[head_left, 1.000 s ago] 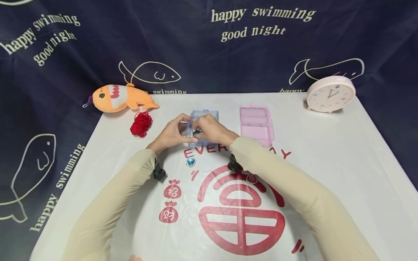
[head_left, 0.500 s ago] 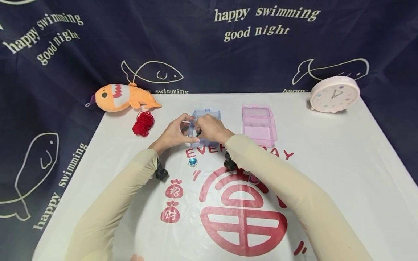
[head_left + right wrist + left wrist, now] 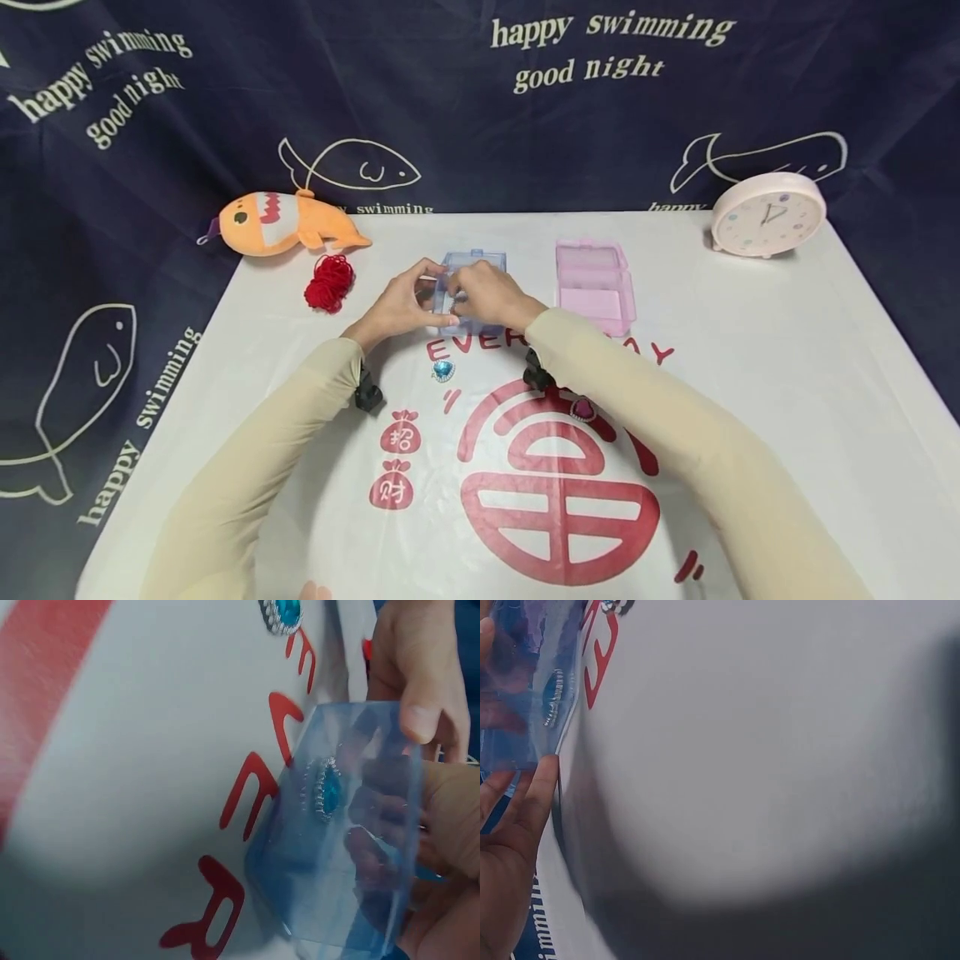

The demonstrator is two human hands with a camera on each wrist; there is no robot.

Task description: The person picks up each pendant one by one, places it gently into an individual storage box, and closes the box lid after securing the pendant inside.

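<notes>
In the head view, the dark teal piece seen at the right hand's [image 3: 491, 293] fingertips a second ago has gone from sight. Those fingers reach into the clear blue plastic box [image 3: 483, 328], upper middle of the frame; their grip cannot be told. The left hand [image 3: 399, 303], spread wide, grips the box's left side. A blue gem edged with silver beads [image 3: 328, 790] shows blurred through its wall.

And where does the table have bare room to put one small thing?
Bare: the table between the pink box and the clock, and the stretch in front of the clock. Crowded: around the blue box, with the left hand, the right hand and a blue gem close by.
</notes>
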